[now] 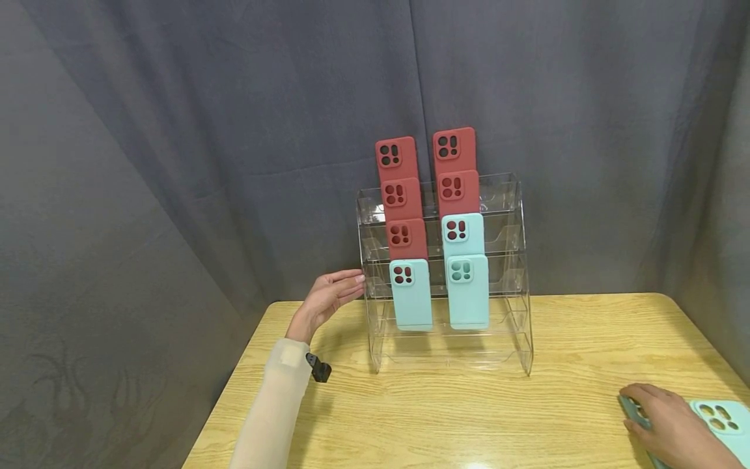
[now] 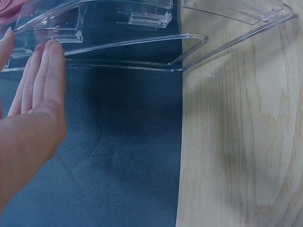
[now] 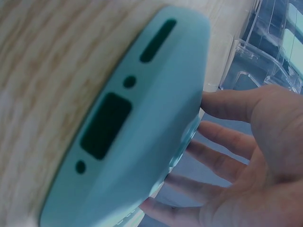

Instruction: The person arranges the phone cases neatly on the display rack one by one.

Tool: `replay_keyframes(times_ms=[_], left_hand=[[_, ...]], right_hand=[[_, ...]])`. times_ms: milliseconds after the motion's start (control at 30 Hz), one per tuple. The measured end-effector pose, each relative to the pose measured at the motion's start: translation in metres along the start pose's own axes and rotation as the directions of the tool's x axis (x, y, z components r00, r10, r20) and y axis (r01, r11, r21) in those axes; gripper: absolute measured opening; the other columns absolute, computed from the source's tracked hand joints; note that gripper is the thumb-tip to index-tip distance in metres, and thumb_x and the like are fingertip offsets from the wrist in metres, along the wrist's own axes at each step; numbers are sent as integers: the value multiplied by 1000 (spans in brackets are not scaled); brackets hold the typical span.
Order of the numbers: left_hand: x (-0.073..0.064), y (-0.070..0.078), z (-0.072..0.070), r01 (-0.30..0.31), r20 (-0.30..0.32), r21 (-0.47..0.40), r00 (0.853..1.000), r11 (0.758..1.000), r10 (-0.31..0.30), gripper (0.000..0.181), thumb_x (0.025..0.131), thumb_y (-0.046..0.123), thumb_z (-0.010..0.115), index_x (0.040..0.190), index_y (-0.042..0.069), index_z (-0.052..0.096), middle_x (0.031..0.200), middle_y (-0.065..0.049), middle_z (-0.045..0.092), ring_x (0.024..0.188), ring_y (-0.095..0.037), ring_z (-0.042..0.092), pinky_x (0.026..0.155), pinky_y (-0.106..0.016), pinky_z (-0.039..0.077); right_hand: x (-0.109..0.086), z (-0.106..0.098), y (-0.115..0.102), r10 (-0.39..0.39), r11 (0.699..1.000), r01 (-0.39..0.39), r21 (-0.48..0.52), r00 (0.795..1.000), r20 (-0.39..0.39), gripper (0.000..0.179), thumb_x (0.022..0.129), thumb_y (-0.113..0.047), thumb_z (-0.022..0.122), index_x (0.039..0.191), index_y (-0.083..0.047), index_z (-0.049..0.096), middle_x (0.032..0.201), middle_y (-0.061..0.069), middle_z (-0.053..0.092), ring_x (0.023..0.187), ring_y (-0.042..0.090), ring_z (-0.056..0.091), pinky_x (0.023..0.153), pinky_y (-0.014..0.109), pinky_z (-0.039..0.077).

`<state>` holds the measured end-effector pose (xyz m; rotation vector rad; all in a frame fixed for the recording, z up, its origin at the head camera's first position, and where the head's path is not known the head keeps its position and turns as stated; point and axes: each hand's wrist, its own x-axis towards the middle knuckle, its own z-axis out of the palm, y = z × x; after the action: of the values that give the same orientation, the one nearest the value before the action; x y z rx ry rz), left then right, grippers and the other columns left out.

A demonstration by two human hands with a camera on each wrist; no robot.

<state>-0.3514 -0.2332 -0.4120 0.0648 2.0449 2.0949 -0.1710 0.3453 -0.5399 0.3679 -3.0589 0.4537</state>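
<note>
A clear tiered display rack (image 1: 448, 358) stands on the table with phone cases leaning in two columns. Red cases (image 1: 404, 156) fill the upper tiers, and mint-green cases (image 1: 413, 303) lean lower down. My left hand (image 1: 331, 296) rests its straight fingertips against the rack's left side; the left wrist view shows the fingers (image 2: 45, 75) flat and together. At the table's right front, my right hand (image 1: 674, 423) holds a mint-green phone case (image 3: 151, 118) by its edges, thumb and fingers spread. The case's port end faces the right wrist camera.
Beside my right hand, another mint-green case (image 1: 726, 423) lies at the table's right edge. Grey curtains (image 1: 293, 130) hang behind the table and along both sides. The wooden table (image 1: 439, 410) extends in front of the rack.
</note>
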Motion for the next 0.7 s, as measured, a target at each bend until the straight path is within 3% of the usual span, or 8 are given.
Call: replay_keyframes(times_ms=[233, 700], left_hand=[[-1, -1, 1, 0, 3, -7, 1000, 1000, 0, 47, 102, 11, 69, 145, -3, 57, 139, -14, 68, 114, -14, 74, 107, -33, 58], [0, -1, 0, 1, -9, -8, 1000, 1000, -1, 45, 102, 11, 69, 145, -2, 59, 138, -14, 69, 113, -14, 74, 104, -31, 59]], right_hand=[[1, -1, 4, 55, 998, -58, 36, 995, 89, 48, 86, -19, 84, 121, 8, 66, 125, 39, 63, 112, 59, 61, 87, 66, 55], [6, 0, 10, 85, 996, -87, 7, 991, 99, 64, 85, -31, 86, 127, 12, 63, 127, 40, 63, 112, 61, 60, 83, 67, 55]])
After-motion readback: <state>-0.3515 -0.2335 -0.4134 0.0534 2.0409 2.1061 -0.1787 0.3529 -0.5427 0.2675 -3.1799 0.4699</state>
